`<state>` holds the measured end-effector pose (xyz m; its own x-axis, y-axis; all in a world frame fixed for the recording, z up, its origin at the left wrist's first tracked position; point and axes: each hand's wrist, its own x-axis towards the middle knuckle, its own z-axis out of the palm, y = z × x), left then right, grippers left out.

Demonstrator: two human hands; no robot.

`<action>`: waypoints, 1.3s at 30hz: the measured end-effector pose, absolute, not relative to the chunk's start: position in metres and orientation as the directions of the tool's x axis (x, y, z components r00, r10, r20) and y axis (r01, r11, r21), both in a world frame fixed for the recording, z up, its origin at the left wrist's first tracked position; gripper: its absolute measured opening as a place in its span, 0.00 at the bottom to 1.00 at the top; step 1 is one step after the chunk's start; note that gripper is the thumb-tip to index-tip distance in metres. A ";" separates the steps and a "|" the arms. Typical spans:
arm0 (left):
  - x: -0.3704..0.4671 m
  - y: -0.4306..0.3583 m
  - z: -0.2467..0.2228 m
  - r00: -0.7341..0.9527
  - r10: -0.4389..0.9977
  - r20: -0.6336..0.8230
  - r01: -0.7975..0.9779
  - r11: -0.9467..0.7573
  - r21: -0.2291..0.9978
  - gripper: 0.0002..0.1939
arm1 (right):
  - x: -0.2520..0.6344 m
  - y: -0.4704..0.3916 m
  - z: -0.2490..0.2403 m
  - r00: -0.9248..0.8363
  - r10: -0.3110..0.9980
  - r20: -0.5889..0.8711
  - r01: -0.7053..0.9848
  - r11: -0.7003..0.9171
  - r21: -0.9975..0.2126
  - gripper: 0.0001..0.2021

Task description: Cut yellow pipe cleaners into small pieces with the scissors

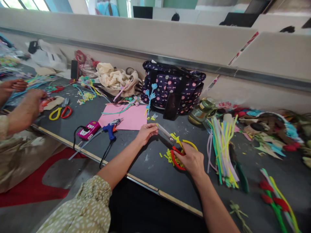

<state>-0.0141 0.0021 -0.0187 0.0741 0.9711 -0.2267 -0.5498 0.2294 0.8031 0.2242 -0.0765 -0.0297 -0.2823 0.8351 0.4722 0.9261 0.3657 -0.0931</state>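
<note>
My right hand [190, 157] grips scissors [172, 139] by their red and yellow handles, the blades pointing up and left. At the blade tips, my left hand [147, 133] is closed in a pinch. A bit of yellow shows by its fingertips, seemingly a small piece of yellow strip; most of it is hidden. Under and beside the scissors lie cut yellow pieces [167, 156] in a loose pile. Just beyond my left hand are a pink sheet [132, 121] and a blue fuzzy flower stem [151, 95] leaning upright against the bag.
A blue glue gun [109, 129] and a pink box [88, 130] lie left. Behind stand a polka-dot bag [167, 82], a phone [172, 106] and a green bottle [202, 111]. Pipe cleaners [224, 149] are bundled right. Another person's hands [31, 100] work at far left near other scissors [60, 111].
</note>
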 end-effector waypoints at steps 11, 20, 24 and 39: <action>-0.013 0.002 -0.019 0.063 0.972 -0.228 -0.550 0.225 0.804 0.16 | 0.224 -0.077 -0.028 -0.298 0.832 0.468 0.924 0.375 -0.079 0.21; -0.013 0.001 -0.019 0.059 0.973 -0.225 -0.526 0.222 0.821 0.15 | 0.224 -0.078 -0.029 -0.309 0.831 0.462 0.918 0.388 -0.085 0.19; -0.013 0.000 -0.017 0.050 0.970 -0.239 -0.529 0.229 0.817 0.15 | 0.224 -0.078 -0.026 -0.309 0.846 0.434 0.918 0.385 -0.096 0.18; -0.015 0.003 -0.021 0.072 0.966 -0.248 -0.481 0.252 0.840 0.16 | 0.224 -0.077 -0.030 -0.238 0.892 0.383 0.950 0.295 -0.097 0.20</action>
<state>-0.0146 0.0029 -0.0209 0.0724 0.9660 -0.2482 -0.4809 0.2518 0.8398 0.2242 -0.0768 -0.0303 -0.2383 0.8924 0.3833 0.9505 0.2954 -0.0969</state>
